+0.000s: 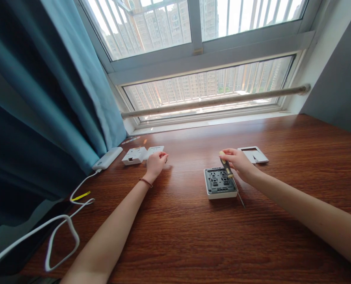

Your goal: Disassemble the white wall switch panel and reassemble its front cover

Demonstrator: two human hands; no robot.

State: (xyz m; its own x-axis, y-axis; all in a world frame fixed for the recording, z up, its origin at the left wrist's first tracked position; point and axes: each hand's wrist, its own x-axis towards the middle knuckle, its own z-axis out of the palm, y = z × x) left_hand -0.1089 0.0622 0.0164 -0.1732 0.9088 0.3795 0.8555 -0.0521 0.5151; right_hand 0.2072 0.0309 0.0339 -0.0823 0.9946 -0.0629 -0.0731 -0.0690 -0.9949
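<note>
My right hand (236,159) is closed around the dark, pale-ended handle of a screwdriver (227,167), whose thin shaft slants down past the right side of a wall switch (219,191). The switch lies on the table with its black inner face up and a white body below. My left hand (156,163) has its fingertips pinched together; anything between them is too small to make out. Just behind that hand are a white plate (155,150) and a white box (134,156). A white frame-like cover (259,155) rests beyond my right hand.
The brown wooden table (175,240) runs back to a window (210,75) with a rail (216,103) across it. At the left, a white power bank (107,158) lies by the blue curtain (83,90), with a white cable (74,228) looping over the table's left edge.
</note>
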